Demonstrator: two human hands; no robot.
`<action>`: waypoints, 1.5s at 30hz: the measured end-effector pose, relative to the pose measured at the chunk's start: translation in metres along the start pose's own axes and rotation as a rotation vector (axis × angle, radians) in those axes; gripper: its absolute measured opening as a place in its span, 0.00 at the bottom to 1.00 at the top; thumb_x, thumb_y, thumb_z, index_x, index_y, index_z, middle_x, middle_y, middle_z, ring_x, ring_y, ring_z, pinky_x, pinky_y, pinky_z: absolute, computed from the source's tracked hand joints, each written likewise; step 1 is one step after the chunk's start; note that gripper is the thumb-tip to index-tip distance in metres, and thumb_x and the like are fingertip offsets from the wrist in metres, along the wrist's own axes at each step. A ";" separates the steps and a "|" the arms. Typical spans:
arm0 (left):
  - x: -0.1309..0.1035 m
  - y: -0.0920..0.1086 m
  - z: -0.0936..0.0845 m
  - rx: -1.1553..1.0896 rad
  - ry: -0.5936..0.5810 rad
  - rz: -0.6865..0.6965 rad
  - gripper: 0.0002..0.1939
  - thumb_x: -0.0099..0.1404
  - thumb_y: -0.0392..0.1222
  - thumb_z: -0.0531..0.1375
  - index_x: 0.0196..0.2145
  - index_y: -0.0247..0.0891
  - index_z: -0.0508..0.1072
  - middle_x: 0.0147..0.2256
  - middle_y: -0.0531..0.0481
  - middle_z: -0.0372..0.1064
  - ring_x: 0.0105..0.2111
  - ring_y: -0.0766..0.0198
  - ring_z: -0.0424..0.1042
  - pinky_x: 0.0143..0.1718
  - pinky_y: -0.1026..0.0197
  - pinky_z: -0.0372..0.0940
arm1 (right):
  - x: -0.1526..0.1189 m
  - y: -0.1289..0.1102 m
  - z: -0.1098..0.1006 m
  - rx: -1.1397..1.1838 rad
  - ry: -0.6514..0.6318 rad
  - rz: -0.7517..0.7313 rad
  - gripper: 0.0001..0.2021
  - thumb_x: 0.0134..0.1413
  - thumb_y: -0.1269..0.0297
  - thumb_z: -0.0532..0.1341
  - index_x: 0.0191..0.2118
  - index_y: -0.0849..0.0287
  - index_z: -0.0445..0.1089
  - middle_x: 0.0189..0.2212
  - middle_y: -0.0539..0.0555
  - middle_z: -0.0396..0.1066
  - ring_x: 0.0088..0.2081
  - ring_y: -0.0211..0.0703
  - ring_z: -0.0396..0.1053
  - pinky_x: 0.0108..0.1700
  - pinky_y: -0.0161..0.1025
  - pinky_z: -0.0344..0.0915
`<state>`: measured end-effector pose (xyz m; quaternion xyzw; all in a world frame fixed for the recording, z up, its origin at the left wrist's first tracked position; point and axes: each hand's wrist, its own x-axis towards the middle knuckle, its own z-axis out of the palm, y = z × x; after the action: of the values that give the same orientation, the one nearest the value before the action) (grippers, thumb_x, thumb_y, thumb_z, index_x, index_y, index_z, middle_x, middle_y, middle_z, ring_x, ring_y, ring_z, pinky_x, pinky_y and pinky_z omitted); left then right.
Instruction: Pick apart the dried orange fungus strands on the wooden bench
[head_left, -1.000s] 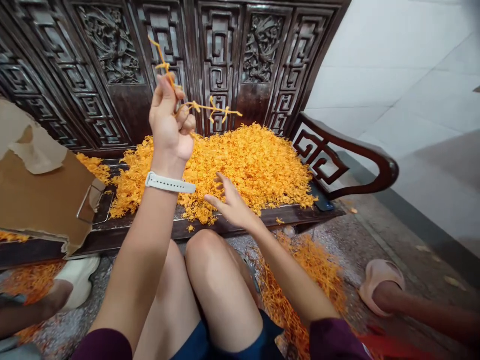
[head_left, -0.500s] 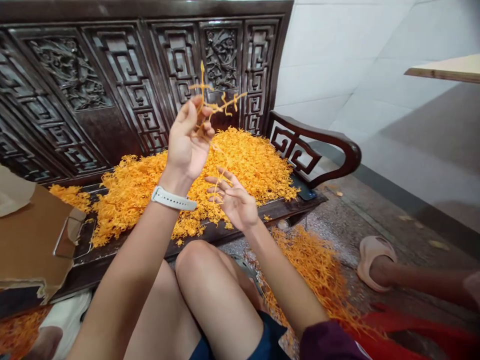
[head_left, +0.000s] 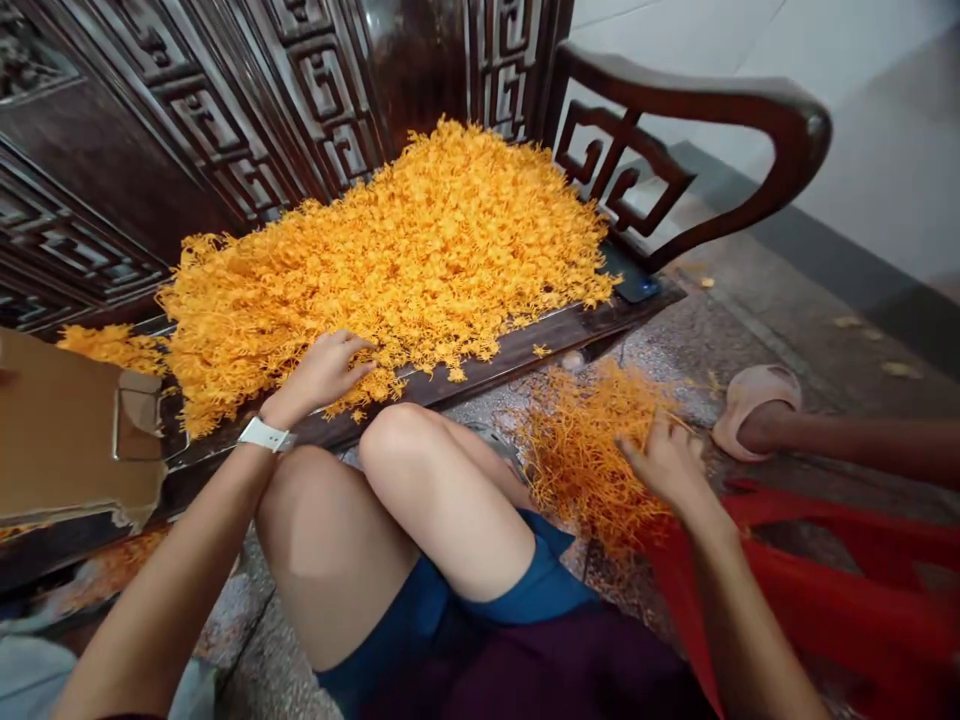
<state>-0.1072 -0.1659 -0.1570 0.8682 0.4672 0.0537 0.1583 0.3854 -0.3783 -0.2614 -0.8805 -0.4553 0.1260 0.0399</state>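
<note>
At the bench pile (head_left: 420, 240), left hand (head_left: 322, 372) has lowered, curled — right hand (head_left: 673, 460) half-spread over floor strands (head_left: 581, 455), holds unclear.

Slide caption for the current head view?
Left hand at a heap of orange pieces on a carved wooden bench; right hand over an orange tangle on the floor.

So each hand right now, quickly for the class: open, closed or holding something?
Left hand: open, at the yellow pile.
Right hand: by the orange strands; whether it holds any cannot be told.
</note>
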 end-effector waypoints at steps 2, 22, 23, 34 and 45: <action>-0.002 -0.007 0.010 0.162 -0.102 0.036 0.27 0.71 0.57 0.60 0.60 0.38 0.76 0.55 0.35 0.71 0.55 0.41 0.71 0.59 0.40 0.65 | -0.005 0.003 0.002 -0.295 -0.312 -0.001 0.34 0.59 0.47 0.66 0.60 0.71 0.73 0.63 0.82 0.66 0.66 0.82 0.62 0.60 0.68 0.65; 0.082 -0.026 -0.002 -0.603 0.708 -0.330 0.11 0.74 0.43 0.58 0.32 0.41 0.64 0.30 0.50 0.66 0.31 0.63 0.69 0.34 0.60 0.63 | 0.030 -0.300 0.043 -0.054 0.043 -0.985 0.44 0.70 0.39 0.50 0.80 0.53 0.34 0.79 0.66 0.21 0.78 0.75 0.27 0.73 0.73 0.30; 0.089 -0.026 -0.003 -0.740 0.771 -0.388 0.12 0.75 0.45 0.57 0.32 0.41 0.63 0.30 0.51 0.64 0.29 0.64 0.69 0.31 0.62 0.63 | 0.039 -0.308 0.045 -0.051 0.047 -0.985 0.44 0.71 0.39 0.50 0.80 0.54 0.33 0.79 0.67 0.20 0.78 0.74 0.27 0.73 0.72 0.30; 0.114 0.002 0.007 -1.155 0.606 -0.331 0.12 0.70 0.46 0.65 0.33 0.39 0.69 0.34 0.50 0.72 0.32 0.68 0.74 0.39 0.63 0.73 | 0.111 -0.376 0.037 -0.012 0.026 -0.862 0.38 0.72 0.63 0.49 0.80 0.58 0.31 0.80 0.67 0.26 0.77 0.72 0.37 0.72 0.72 0.39; 0.047 -0.030 -0.025 -0.221 0.619 -0.392 0.10 0.70 0.47 0.62 0.38 0.37 0.75 0.40 0.41 0.76 0.44 0.51 0.74 0.53 0.49 0.67 | 0.088 -0.337 0.002 -0.119 -0.023 -1.058 0.48 0.64 0.55 0.64 0.80 0.57 0.38 0.79 0.70 0.23 0.74 0.85 0.39 0.68 0.74 0.46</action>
<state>-0.1108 -0.1061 -0.1461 0.6830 0.6414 0.3319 0.1095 0.1671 -0.1105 -0.2177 -0.5300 -0.8438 0.0723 0.0432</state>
